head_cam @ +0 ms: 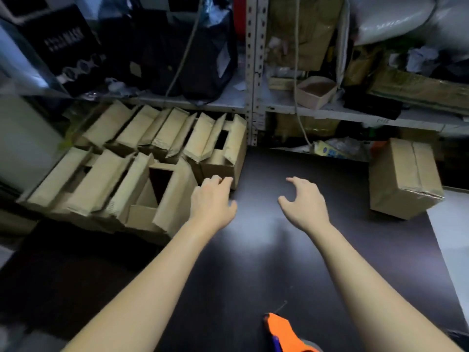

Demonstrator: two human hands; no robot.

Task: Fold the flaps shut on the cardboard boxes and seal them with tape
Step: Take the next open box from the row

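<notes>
We hold nothing: our left hand (pixel 212 199) and right hand (pixel 303 203) are both stretched forward with fingers spread and loosely curved, palms down, well apart from each other above the dark surface (pixel 253 262) that fills the middle of the view. A metal shelf rack (pixel 252 72) crammed with bags and packaging stands behind it. The open boxes (pixel 101 179) sit in two packed rows at the left under the lowest shelf, with their long flaps (pixel 238 133) standing up or leaning. The left fingertips are at the lower corner of the end box (pixel 223 163); whether they touch it we cannot tell. A closed box (pixel 403 179) sits apart at the right with its flaps down, though we cannot make out any tape on it. The orange tape dispenser (pixel 285 331) lies near us at the bottom edge. We judge these cartons to be thin corrugated board, stiff along the panels but easy to crease. What they hold is hidden, so their weight is a guess. Taking one by its flaps would likely bend or tear them, so we would grip the end box low on its two side walls, one hand on each, and slide it out onto the dark surface, which looks smooth. Then we would press the short flaps in first and the long ones over them.
</notes>
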